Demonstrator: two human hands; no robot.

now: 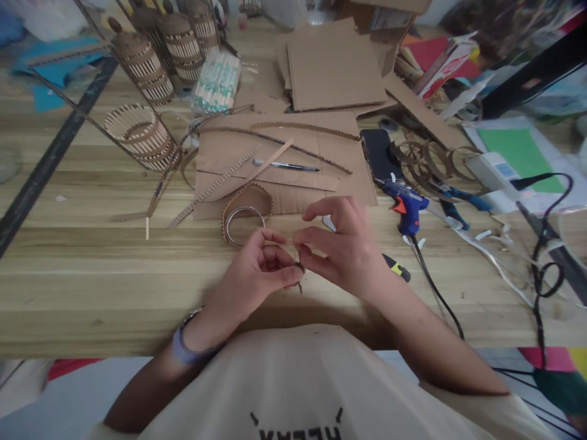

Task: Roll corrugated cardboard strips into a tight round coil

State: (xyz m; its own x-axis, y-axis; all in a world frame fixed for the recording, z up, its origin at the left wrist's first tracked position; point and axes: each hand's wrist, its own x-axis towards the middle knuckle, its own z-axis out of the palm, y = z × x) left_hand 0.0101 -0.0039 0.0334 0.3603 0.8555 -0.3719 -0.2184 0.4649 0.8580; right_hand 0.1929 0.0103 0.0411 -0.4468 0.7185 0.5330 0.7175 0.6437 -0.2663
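My left hand (pixel 259 269) is closed in a pinch on a small dark brown piece (pixel 300 267), too small and blurred to name. Right beside it, my right hand (pixel 342 247) has some fingertips brought together, with another finger raised; whatever they hold is hidden. Just beyond my left fingers, a corrugated cardboard loop (pixel 250 194) stands on the table against a ring (pixel 229 223). Farther off, a pen (pixel 287 165) and a thin flat strip (pixel 270 160) lie on a cardboard sheet (pixel 321 134).
To the right are a blue glue gun (pixel 408 208), a phone (pixel 381 153), blue-handled pliers (pixel 465 198), a power strip (pixel 499 171) and cables. A yellow-black cutter (pixel 397 267) lies by my right forearm. At left stands a stick-walled basket (pixel 142 137), with lidded ones (pixel 144 67) behind.
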